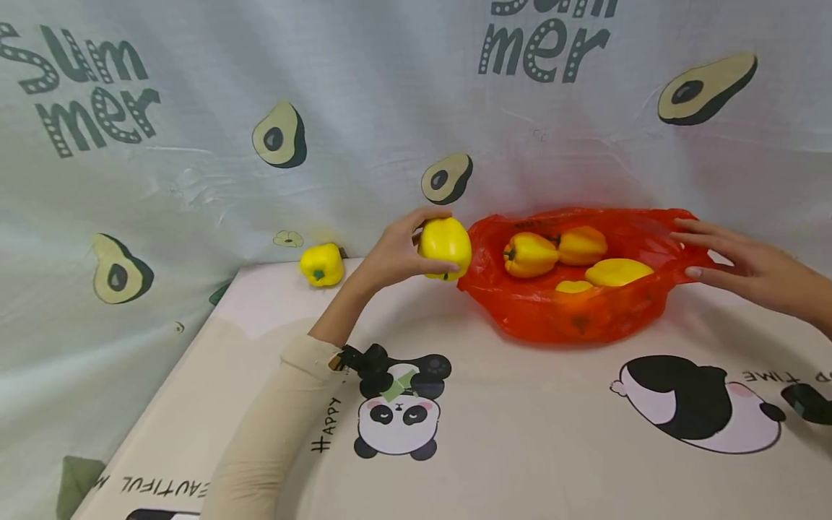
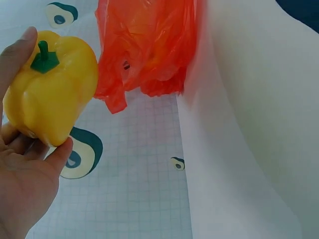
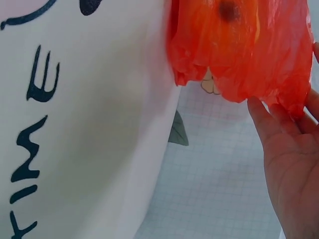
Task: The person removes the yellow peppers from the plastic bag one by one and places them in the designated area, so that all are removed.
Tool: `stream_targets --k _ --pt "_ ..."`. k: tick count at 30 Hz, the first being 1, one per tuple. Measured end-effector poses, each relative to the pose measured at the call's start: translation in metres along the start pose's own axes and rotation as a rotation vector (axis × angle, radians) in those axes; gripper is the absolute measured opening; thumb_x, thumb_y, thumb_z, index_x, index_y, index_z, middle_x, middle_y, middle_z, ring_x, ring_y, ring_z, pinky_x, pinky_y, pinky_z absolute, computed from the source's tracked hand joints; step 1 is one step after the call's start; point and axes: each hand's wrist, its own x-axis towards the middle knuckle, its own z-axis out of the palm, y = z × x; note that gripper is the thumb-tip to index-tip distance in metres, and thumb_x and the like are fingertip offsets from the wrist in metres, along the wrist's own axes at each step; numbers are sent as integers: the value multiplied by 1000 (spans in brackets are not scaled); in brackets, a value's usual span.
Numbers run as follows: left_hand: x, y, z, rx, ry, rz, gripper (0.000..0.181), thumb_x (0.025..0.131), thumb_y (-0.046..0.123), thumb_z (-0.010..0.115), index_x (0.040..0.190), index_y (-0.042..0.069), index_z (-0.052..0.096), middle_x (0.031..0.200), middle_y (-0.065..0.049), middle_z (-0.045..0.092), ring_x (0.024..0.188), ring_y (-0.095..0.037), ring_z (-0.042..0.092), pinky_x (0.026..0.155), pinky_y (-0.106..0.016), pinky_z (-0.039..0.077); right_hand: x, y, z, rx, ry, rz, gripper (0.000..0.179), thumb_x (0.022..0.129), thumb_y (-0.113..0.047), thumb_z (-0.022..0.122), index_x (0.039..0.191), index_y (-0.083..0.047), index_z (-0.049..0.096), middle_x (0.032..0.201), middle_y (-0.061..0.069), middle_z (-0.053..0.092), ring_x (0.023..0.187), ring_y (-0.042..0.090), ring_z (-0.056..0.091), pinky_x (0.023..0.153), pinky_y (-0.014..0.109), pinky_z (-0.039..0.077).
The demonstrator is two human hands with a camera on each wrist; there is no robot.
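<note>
In the head view my left hand (image 1: 403, 249) grips a yellow bell pepper (image 1: 445, 249) beside the left rim of a red plastic bag (image 1: 520, 318). Its green stem (image 2: 45, 60) points up in the left wrist view, with the thumb on one side and fingers beneath. My right hand (image 1: 754, 271) is at the bag's right end, thumb and fingers spread apart and touching the bag's edge. Through the bag's wide mouth show several yellow peppers, among them one with a stem (image 1: 529, 255) and an orange-yellow one (image 1: 582, 245).
Another yellow bell pepper (image 1: 321, 265) lies at the back left of the table, against the avocado-print curtain (image 1: 364, 94). The pale tablecloth (image 1: 520, 419) has panda prints. Behind the bag, the curtain rises from the table's far edge.
</note>
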Motion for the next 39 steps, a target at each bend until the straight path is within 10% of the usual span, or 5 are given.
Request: stream_targets --k 14,16,20,27,39 --pt "-18 -18 -2 0 33 -84 77 79 23 88 146 13 50 142 -5 51 122 -27 51 107 -42 48 -10 11 -8 -2 -44 63 67 97 -21 69 153 1 39 162 30 20 140 60 22 68 55 59" --pt "-20 -19 -6 5 39 -91 78 79 23 88 146 14 49 143 -5 51 121 -27 51 106 -42 49 -8 12 -9 -6 -38 63 67 98 -22 68 154 -2 38 170 8 15 149 49 17 69 54 59" --pt "-22 -20 -14 -8 54 -94 78 79 23 88 146 15 48 143 -4 50 121 -27 52 105 -43 49 -5 8 -10 -10 -22 59 66 98 -22 68 154 -2 39 170 3 15 152 43 14 69 54 59" --pt "-25 -23 -22 -27 61 -87 78 80 20 88 145 15 45 146 -4 46 124 -28 50 107 -45 48 -1 -4 -13 -2 -32 43 64 97 -17 68 151 3 40 160 33 22 142 61 19 69 60 56" --pt "-30 -21 -31 93 19 -119 83 79 24 87 150 11 45 148 -7 44 125 -27 48 106 -46 48 -3 -6 -4 1 -2 23 66 97 -18 69 153 0 40 163 27 25 147 52 18 71 61 56"
